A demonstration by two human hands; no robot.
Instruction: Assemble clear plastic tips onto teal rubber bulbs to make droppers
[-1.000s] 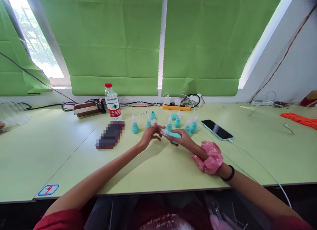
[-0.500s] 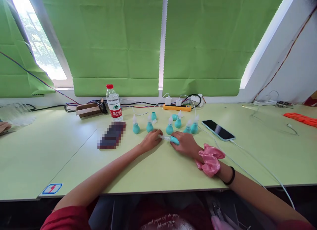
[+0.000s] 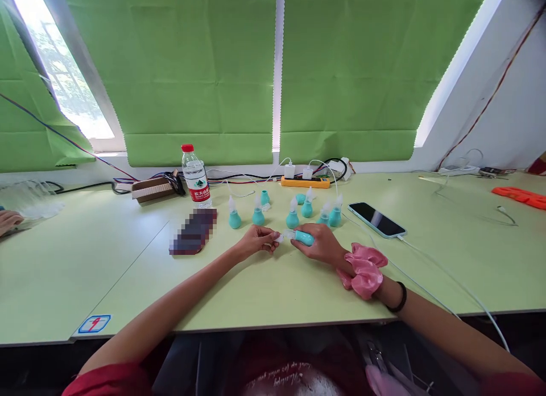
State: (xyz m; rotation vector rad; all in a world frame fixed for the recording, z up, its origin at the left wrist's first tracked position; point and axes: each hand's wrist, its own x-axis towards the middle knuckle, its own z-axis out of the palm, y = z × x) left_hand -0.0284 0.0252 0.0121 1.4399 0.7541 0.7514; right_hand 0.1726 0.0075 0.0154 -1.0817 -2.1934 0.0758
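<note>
My right hand [image 3: 321, 242] is closed round a turquoise nasal aspirator bulb [image 3: 304, 238], which lies on its side with a clear connector pointing left. My left hand [image 3: 256, 241] pinches a small translucent nozzle tip [image 3: 279, 237] just left of that connector. A narrow gap seems to part the two pieces. Beyond my hands stand several assembled aspirators with turquoise bulbs and clear tips, among them one at the left [image 3: 234, 218] and one in the middle [image 3: 292, 218]. Farther back are a turquoise bulb without a tip [image 3: 265, 197] and another lying down [image 3: 301, 198].
A water bottle [image 3: 197, 180] and a blurred dark flat object [image 3: 194, 232] are on the left. A power strip [image 3: 305, 182] lies at the back. On the right a phone [image 3: 377, 219] trails a white cable. Another person's hand [image 3: 9, 221] shows at the far left.
Both hands have lifted slightly and turned. The tip in my left hand and the connector, which were in line and close together, now appear a little apart.
</note>
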